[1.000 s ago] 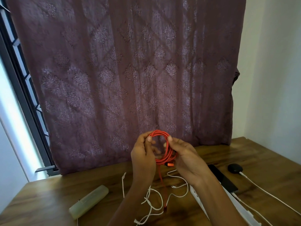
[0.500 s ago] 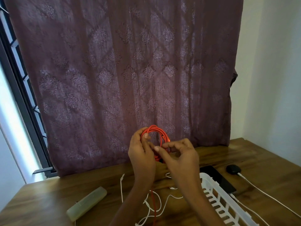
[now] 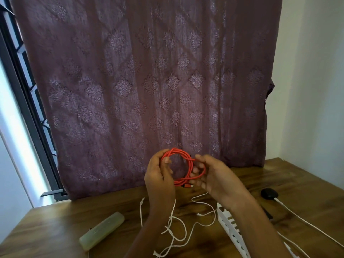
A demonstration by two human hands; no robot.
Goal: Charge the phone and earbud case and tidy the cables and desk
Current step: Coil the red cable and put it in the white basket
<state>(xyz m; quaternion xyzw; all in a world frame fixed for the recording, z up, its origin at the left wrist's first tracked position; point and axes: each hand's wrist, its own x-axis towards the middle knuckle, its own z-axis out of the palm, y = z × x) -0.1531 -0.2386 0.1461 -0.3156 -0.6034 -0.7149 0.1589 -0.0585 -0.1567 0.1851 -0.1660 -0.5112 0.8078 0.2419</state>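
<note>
The left hand (image 3: 159, 176) and right hand (image 3: 216, 178) hold a coiled red cable (image 3: 178, 151) in the air above the bench (image 3: 290, 183), their fingers curled round opposite sides of it.

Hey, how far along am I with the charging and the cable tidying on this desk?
Looks done: a white lead runs into the black earbud case. In hand: left hand and right hand grip the coiled red cable above the desk. Left: the loose white cable sprawls on the desk beside the white basket; the phone is mostly hidden by the right arm, so its charging is unclear.
</note>
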